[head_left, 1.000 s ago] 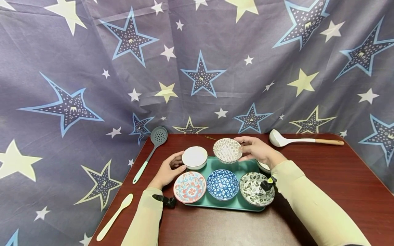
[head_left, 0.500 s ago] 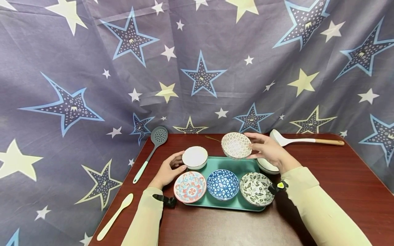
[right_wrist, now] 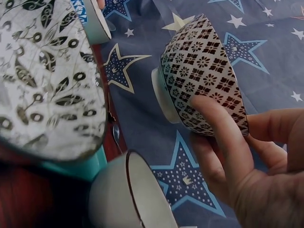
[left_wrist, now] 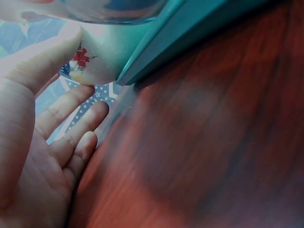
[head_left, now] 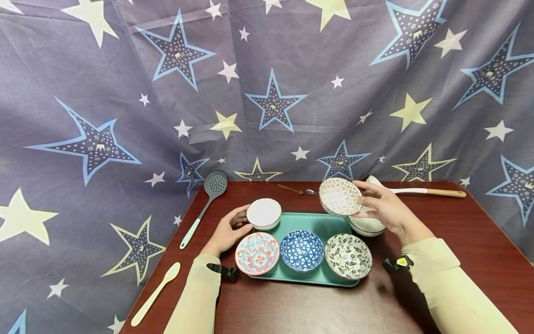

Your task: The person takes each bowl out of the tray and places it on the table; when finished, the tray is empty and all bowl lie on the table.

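In the head view my right hand [head_left: 385, 211] holds a brown-and-white patterned bowl [head_left: 340, 196] raised and tilted above the table behind the tray. The right wrist view shows its patterned outside [right_wrist: 199, 76], fingers and thumb gripping the rim and wall. My left hand [head_left: 228, 232] has its thumb and index finger about the side of a white bowl [head_left: 264, 213] at the tray's back left; the other fingers hang loose in the left wrist view. Red-and-blue [head_left: 257, 254], blue [head_left: 302, 251] and leaf-patterned [head_left: 348, 256] bowls form the front row on the green tray [head_left: 300, 277].
Another white bowl [head_left: 367, 225] stands at the tray's back right, partly behind my right hand. A slotted turner [head_left: 215, 184] and pale spoon [head_left: 156, 294] lie left. A ladle [head_left: 417, 190] lies at the back right. A small fork [head_left: 292, 188] and spoon [head_left: 310, 192] lie behind the tray.
My right hand has carried the patterned bowl rightward and slightly up, uncovering the small fork and spoon. The left hand and white bowl have stayed in place.
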Demonstrator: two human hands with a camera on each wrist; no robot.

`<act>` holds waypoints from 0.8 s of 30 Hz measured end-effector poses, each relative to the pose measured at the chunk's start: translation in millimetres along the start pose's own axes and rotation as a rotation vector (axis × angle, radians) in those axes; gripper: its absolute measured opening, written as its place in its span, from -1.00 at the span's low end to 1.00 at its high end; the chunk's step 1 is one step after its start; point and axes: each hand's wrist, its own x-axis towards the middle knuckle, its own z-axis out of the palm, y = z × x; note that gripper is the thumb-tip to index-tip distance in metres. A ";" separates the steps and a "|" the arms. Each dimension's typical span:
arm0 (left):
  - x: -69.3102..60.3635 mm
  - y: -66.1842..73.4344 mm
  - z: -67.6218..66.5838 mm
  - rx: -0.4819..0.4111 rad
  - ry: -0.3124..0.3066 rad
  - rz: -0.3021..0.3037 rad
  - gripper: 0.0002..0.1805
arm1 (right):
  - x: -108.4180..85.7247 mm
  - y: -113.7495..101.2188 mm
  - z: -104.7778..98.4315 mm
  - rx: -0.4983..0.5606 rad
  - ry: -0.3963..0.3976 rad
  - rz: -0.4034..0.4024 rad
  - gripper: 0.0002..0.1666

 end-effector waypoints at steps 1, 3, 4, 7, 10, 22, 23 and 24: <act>0.0 0.1 -0.2 0.000 -0.001 0.001 -0.30 | -2.6 0.3 -2.2 0.009 0.001 -0.007 -0.33; -0.1 0.4 -0.4 0.000 -0.001 0.005 -0.29 | -7.5 1.3 -6.6 0.030 0.004 -0.024 -0.33; -0.1 0.5 -0.4 -0.001 -0.001 0.008 -0.30 | -9.7 1.9 -8.9 0.038 0.004 -0.032 -0.33; -0.2 0.6 -0.5 -0.001 -0.001 0.012 -0.30 | -16.2 3.3 -16.1 0.056 0.011 -0.048 -0.33; -0.5 0.3 -0.3 -0.002 -0.003 0.013 -0.30 | -22.5 4.0 -23.5 0.056 0.023 -0.053 -0.34; -0.6 0.2 -0.4 -0.014 -0.002 0.007 -0.30 | -44.5 6.3 -44.3 0.100 0.029 -0.103 -0.34; -0.4 0.0 -0.2 -0.014 -0.002 0.008 -0.30 | -46.3 6.9 -46.2 0.102 0.026 -0.112 -0.35; -0.3 -0.2 0.0 -0.013 -0.003 0.009 -0.29 | -48.3 7.5 -48.1 0.108 0.025 -0.119 -0.36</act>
